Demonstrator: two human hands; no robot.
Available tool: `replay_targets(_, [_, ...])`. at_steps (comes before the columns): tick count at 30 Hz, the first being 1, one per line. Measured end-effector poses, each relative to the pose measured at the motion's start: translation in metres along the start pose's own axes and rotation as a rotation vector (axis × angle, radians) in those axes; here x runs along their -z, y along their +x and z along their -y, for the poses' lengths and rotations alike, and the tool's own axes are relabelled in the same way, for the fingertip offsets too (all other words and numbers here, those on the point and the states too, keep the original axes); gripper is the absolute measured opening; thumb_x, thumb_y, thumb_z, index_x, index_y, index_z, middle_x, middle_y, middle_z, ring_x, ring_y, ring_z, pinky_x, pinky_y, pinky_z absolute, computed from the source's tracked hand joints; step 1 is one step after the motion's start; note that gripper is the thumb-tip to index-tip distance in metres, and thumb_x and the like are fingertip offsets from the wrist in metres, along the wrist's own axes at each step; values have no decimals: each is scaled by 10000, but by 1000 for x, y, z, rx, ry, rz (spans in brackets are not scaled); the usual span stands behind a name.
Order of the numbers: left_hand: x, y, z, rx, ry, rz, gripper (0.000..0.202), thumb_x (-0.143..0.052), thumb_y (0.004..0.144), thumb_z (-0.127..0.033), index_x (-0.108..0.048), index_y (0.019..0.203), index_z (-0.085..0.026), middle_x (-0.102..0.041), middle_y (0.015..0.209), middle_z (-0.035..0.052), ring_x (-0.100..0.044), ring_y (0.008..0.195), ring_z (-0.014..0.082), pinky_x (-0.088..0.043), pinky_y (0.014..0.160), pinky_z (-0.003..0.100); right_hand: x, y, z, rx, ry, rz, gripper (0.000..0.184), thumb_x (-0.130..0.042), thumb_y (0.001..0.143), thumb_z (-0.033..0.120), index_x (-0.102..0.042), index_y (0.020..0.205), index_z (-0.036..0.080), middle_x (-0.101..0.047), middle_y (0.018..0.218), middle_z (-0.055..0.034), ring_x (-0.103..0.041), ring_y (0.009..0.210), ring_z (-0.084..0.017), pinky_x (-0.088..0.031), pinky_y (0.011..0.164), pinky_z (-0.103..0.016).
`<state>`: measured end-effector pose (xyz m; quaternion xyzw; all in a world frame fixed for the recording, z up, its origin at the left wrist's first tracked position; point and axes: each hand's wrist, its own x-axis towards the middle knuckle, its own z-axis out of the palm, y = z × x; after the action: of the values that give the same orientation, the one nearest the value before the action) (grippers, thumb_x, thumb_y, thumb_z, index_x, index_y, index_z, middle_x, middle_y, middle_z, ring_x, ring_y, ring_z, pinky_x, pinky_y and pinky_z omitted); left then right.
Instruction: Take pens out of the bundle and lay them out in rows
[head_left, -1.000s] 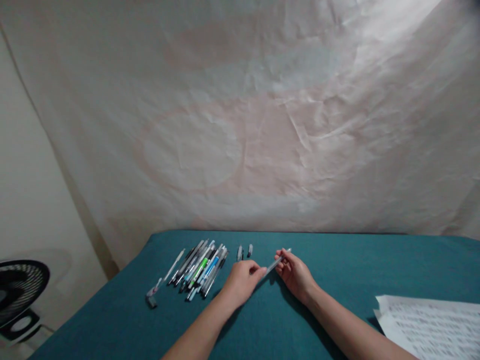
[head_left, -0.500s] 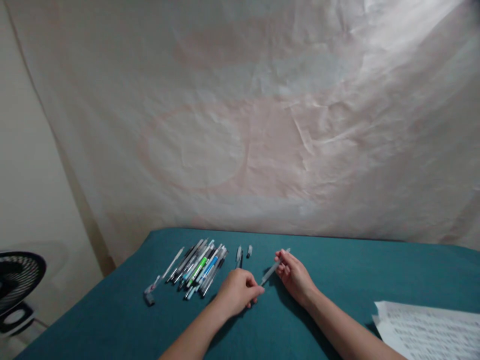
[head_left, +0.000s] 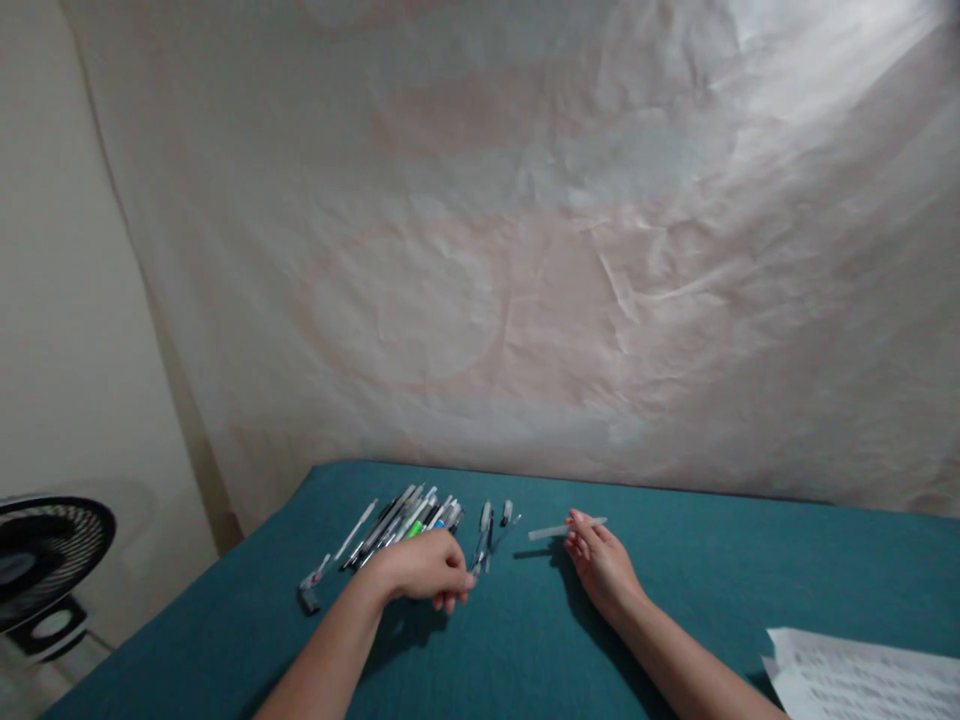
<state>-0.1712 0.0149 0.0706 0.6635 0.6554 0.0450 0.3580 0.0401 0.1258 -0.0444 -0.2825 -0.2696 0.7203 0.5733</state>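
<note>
- One teal-covered table is set with a row of pens at its left.
- The left hand is now shifted off the barrel and curled over the row's near end; whether anything is pinched cannot be told.
- The clear pen barrel is pinched by the right hand alone, held level, apart from the left hand.

Black fan far left; printed sheet right; wrinkled backdrop behind.
</note>
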Motion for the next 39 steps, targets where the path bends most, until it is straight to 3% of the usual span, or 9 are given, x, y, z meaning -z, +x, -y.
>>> replay_targets(3, [-9,13,-12,31,73,-141,350,-385,737,-379,-645,701,-147,-650,637,43,-550,505,94,-394,467,174,3,3,-2,-30,-3,10,267,-704,577,189,-589,818,176,-616,688,19,-549,587,-74,-476,560,-150])
replay_targets(10, [-30,46,-43,193,278,-290,248,-458,681,-281,-667,684,-147,-672,767,130,-617,725,206,-445,619,258,2,-1,-3,-19,-109,92,337,-701,587,207,-584,901,173,-614,780,-4,-559,640,-94,-471,596,-181])
replay_targets(14, [-35,51,-56,268,392,-358,315,-466,671,-255,-646,881,-104,-627,947,200,-579,891,299,-441,718,363,-2,-5,-1,-11,-155,110,355,-696,594,258,-580,917,168,-600,775,-4,-553,631,-103,-461,590,-196])
replay_targets(18, [-38,47,-60,284,442,-366,332,-450,696,-299,-650,875,-104,-633,931,200,-582,892,297,-442,727,368,-5,-8,2,0,-209,163,386,-684,608,281,-555,951,158,-581,770,-12,-541,618,-108,-457,589,-219])
replay_targets(24, [-18,28,-40,269,454,-454,420,-364,745,-437,-638,874,-147,-637,945,152,-584,889,253,-430,715,323,-7,-12,2,58,-401,279,403,-631,659,327,-492,997,154,-576,680,7,-512,527,-85,-414,505,-200])
replay_targets(30, [12,16,1,388,430,-531,282,-486,682,-373,-628,833,-183,-640,926,122,-598,836,224,-426,679,289,-17,4,-10,80,-862,255,381,-559,686,376,-431,972,159,-501,489,55,-480,385,-108,-370,362,-206])
replay_targets(34, [16,18,17,428,437,-547,252,-533,642,-282,-623,851,-175,-627,963,124,-589,868,228,-429,683,278,-30,20,-18,153,-1217,190,334,-501,721,354,-407,977,161,-511,510,47,-473,338,-101,-327,326,-193])
replay_targets(39, [12,24,22,458,450,-554,261,-527,641,-235,-625,867,-151,-632,948,142,-583,882,259,-441,692,318,-41,34,-25,263,-1353,171,286,-535,699,314,-455,922,153,-553,542,10,-518,419,-118,-334,415,-207])
